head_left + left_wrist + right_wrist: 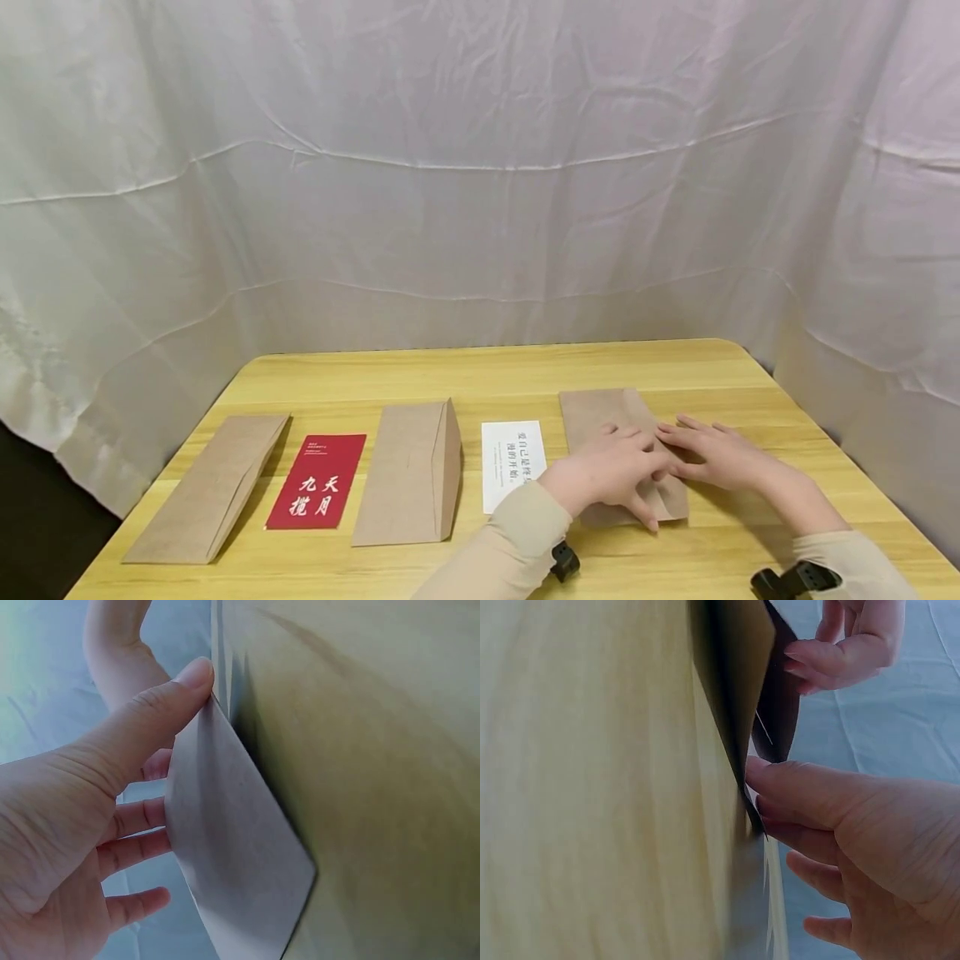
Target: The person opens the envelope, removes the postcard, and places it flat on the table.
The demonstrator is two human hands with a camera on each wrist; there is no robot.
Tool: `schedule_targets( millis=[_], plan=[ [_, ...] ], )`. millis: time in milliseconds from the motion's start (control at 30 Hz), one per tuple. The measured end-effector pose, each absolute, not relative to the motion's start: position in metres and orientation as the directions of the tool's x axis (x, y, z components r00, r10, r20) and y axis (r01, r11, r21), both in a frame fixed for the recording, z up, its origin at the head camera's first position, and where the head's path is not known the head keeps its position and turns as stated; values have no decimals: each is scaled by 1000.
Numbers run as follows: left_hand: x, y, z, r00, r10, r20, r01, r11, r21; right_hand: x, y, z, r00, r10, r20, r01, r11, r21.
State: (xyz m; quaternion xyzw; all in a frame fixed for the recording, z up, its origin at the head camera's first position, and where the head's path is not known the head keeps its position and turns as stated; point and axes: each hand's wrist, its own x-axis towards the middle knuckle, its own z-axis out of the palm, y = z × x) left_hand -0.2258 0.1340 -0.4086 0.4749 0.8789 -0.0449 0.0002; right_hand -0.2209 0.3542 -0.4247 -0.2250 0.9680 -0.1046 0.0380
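Observation:
On the table's right side lies a brown paper envelope (596, 410), partly hidden by both hands. My left hand (617, 468) rests across it, fingers spread and thumb apart; in the left wrist view, its thumb touches a corner edge of the envelope (232, 825). From the right, my right hand (723, 454) meets the flap side; in the right wrist view, thumb and fingertips pinch the edge of the envelope (739, 667), whose paper stands parted there. A white card (498, 471) with printed characters lies just left of this envelope.
A red card (318, 483) with white characters lies between two more brown envelopes, one in the middle (401, 475) and one at the far left (202, 492). All lie on the wooden table (480, 367). White cloth (480, 208) hangs behind and at both sides.

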Motion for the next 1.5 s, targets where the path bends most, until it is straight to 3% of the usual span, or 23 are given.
schedule_targets(
  millis=[200, 700, 933, 1500],
  plan=[
    [-224, 123, -405, -532, 846, 19, 836, 529, -147, -222, 353, -424, -897, -442, -16, -430, 880, -204],
    [-218, 108, -402, -507, 858, 77, 839, 512, -183, -222, 352, -423, -890, -456, -8, -448, 877, -173],
    [-217, 107, -405, -489, 869, 77, 854, 495, -159, -223, 349, -422, -897, -442, -11, -433, 885, -170],
    [-219, 109, -405, -449, 890, 78, 887, 455, -85, -220, 351, -426, -867, -494, 61, -496, 868, -24]
  ],
)
